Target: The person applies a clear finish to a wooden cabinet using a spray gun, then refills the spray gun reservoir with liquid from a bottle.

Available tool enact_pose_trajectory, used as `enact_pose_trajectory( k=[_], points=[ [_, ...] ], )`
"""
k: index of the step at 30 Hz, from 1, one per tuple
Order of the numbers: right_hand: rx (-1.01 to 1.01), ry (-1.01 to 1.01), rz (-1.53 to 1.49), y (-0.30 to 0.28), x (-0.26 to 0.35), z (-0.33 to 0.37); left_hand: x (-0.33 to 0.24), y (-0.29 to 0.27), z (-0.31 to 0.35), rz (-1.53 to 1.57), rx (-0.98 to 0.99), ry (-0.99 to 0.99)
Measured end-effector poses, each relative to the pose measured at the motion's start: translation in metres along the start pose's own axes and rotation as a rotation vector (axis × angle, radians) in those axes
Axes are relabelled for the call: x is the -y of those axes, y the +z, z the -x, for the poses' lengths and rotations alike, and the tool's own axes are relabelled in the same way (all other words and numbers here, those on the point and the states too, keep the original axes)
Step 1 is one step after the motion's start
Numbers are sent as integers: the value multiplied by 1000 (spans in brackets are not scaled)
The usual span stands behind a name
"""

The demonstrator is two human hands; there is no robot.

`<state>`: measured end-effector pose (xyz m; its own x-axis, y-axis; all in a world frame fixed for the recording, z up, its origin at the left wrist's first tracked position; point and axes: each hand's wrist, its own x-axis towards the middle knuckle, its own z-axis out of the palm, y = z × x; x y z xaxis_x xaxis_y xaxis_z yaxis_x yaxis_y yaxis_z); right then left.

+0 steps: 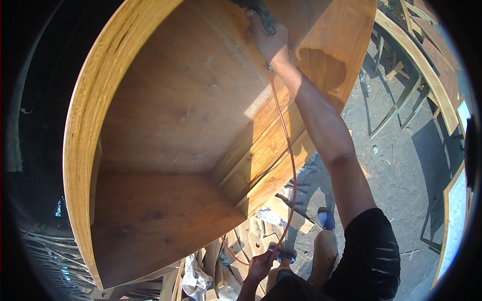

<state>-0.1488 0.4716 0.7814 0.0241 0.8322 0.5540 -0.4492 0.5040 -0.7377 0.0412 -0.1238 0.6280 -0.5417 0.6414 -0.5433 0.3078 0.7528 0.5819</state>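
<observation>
My right hand point(270, 44) is stretched far out and closed around a dark, stained spray gun point(258, 11), whose front end is partly out of view. A thin reddish-brown hose point(291, 150) joins a metal fitting below that hand and curves down to my left hand point(259, 267), whose fingers are closed round it near my legs. Beyond my left hand the hose loops back to the left. The spray gun is over the inner face of a large brown wooden cabinet point(175, 100), with panels meeting in a corner and a pale front edge.
Wood offcuts point(251, 236) and a crumpled pale cloth point(196, 278) lie below the cabinet by my feet. Curved wooden frame pieces point(422, 60) stand on the grey ground point(381, 165) at right. A wood-edged panel point(454, 220) leans at the far right.
</observation>
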Motion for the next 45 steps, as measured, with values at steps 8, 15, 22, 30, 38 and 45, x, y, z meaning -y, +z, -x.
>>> enact_pose_trajectory(
  k=[8, 15, 22, 30, 38, 45],
  points=[
    [53, 93, 290, -22, -45, 54, 33, 0, 2, -159, 55, 46],
    [141, 363, 395, -43, -108, 102, 50, 3, -1, -136, 59, 68],
    [160, 345, 485, -65, -165, 160, 76, 17, -4, -141, 108, -106],
    [156, 438, 524, -105, -243, 221, 105, 44, -14, -208, 118, -116],
    [140, 428, 582, -138, -319, 266, 115, 57, -23, -173, 151, -143],
    [187, 464, 705, -160, -367, 295, 124, 69, -27, -151, 162, -160]
  ],
)
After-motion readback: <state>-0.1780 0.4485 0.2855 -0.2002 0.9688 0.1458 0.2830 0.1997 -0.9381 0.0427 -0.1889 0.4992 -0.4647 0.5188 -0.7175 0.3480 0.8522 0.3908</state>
